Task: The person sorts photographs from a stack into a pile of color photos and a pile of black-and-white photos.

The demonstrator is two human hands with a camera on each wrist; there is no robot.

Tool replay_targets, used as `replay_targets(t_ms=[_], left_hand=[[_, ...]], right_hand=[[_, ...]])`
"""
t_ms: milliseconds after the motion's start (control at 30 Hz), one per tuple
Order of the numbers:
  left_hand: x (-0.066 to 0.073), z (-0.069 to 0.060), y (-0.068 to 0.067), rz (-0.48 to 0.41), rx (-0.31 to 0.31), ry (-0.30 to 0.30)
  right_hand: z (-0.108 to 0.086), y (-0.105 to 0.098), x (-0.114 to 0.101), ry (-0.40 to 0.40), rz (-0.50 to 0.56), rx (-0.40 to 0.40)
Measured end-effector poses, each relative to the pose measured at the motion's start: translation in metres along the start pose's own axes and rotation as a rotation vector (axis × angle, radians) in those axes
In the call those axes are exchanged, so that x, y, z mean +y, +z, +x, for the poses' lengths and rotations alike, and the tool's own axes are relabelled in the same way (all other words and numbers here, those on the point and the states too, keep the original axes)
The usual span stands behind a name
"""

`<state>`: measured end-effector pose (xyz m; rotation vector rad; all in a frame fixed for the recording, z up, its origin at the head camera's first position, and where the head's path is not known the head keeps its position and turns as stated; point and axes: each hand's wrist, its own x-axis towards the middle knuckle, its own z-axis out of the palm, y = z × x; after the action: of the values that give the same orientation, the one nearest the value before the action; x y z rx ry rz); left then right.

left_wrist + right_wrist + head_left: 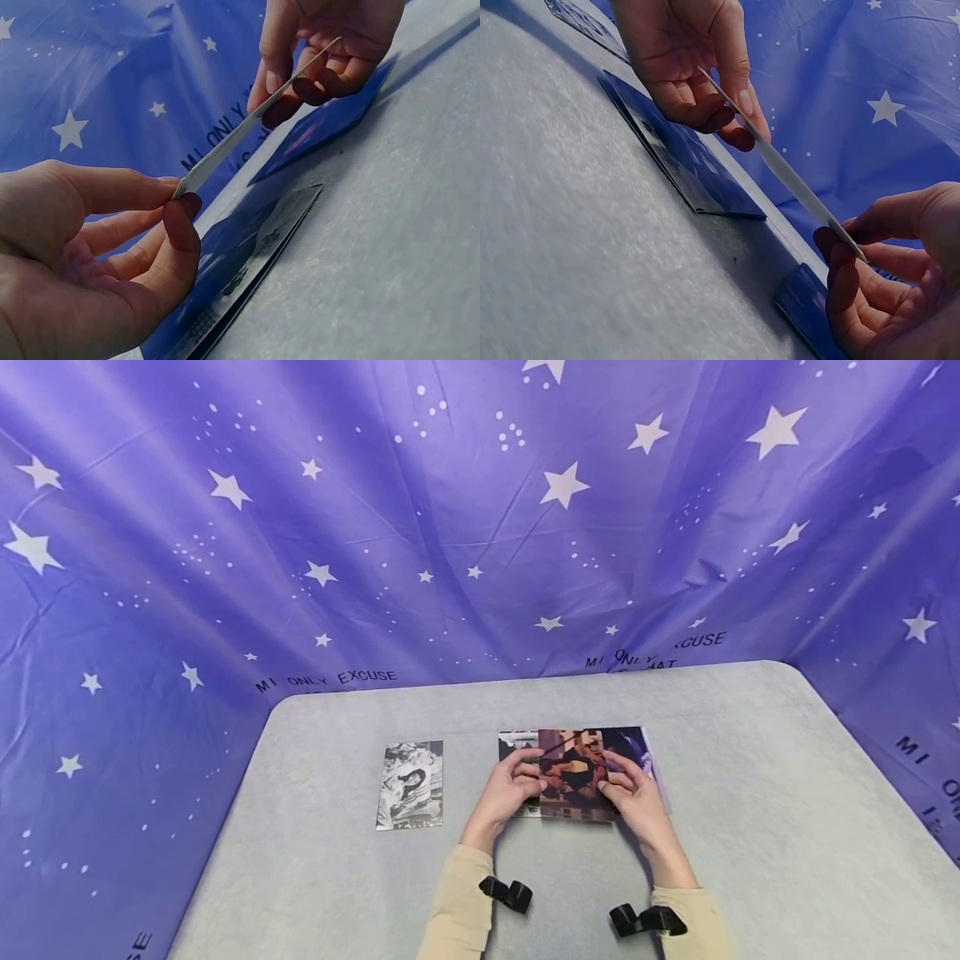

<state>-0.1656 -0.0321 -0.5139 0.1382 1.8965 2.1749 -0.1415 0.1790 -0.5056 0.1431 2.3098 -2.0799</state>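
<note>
Both hands hold up a picture card [573, 777] with orange and brown tones, above the table. My left hand [513, 792] pinches its left edge between thumb and fingers, and my right hand [636, 800] pinches the right edge. From the left wrist view the card [240, 135] appears nearly edge-on and tilted. Beneath it, on the left, lie black-and-white picture cards [686, 169], seemingly stacked. A dark purple picture card [628, 742] lies under the right hand, partly covered. How many cards lie in each pile is hidden.
Another black-and-white picture card [410, 785] lies apart on the left of the grey table [315, 877]. A purple cloth with white stars [450, 527] hangs behind and along the sides of the table. Black straps [510, 893] sit on both sleeves.
</note>
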Motion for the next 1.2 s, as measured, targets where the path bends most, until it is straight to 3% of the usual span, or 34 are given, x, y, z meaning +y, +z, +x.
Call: replay_targets(t_ms=[633,1200], left_hand=[[0.000,0.007,0.031,0.080,-0.016,0.031],[-0.004,0.020,0.055,0.186,0.005,0.021]], right_hand=[[-0.001,-0.029,0.003,-0.035,-0.055,0.029],[0.004,-0.055,0.000,-0.065,-0.258,0.027]])
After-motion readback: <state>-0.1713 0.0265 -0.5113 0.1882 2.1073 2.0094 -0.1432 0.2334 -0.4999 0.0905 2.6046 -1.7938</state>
